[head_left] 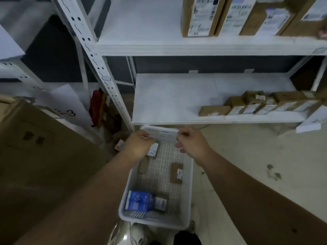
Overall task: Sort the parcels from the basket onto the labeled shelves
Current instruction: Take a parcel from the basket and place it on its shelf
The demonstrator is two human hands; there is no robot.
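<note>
A white perforated basket [187, 191] stands on the floor below the shelves. Inside lie a blue parcel [139, 200], a brown parcel with a white label [176, 173], a small brown one [143, 166] and a labelled box [161, 204]. My left hand [139, 144] reaches into the basket's far end and closes on a small white-labelled parcel [153, 150]. My right hand [191, 142] hovers over the far rim with its fingers loosely curled and nothing in them.
The white lower shelf [168, 99] carries a row of brown parcels [256, 105] at its right. The upper shelf [141, 27] holds taller boxes [200, 16]. A large cardboard box [39, 156] stands at the left. A slotted upright post [99, 68] rises near the basket.
</note>
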